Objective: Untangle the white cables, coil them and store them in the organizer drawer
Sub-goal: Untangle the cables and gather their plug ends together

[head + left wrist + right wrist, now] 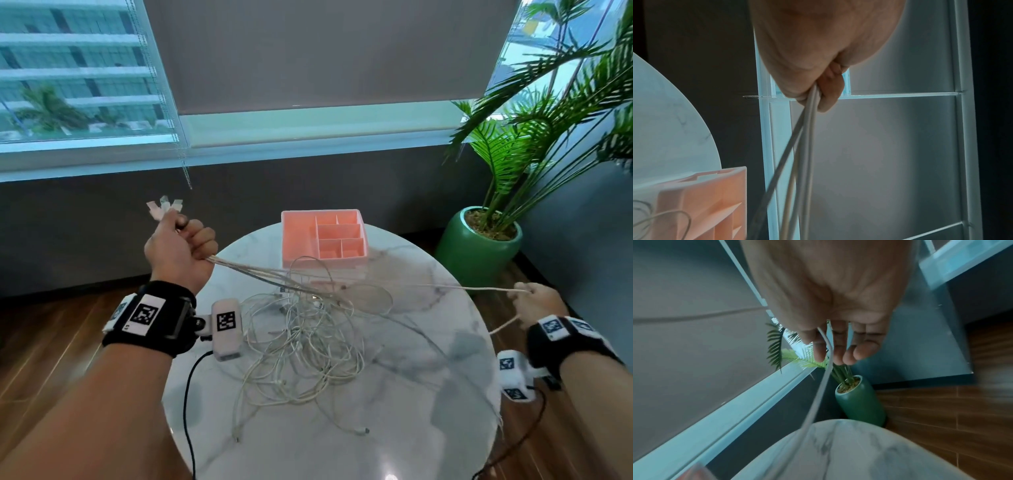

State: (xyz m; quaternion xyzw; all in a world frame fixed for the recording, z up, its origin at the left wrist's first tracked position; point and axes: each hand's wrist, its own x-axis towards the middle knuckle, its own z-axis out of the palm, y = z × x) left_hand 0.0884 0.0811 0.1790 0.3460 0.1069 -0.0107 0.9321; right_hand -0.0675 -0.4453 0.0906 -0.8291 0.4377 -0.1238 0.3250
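Your table (428, 428) carries the organizer (298, 240) at its far side and the cables (301, 335) heaped at its middle, just near of the organizer. Your left hand (181, 250) is raised at the far left, fisted round a bundle (809, 129) with its plugs (164, 205) sticking out above. Your right hand (534, 301), off the right edge, pinches one strand (445, 286). That strand runs left to right between your hands, so pulling rightward should draw it out.

Two hands (181, 246), one organizer (323, 238), one potted plant (479, 240), perhaps four cables (301, 329).
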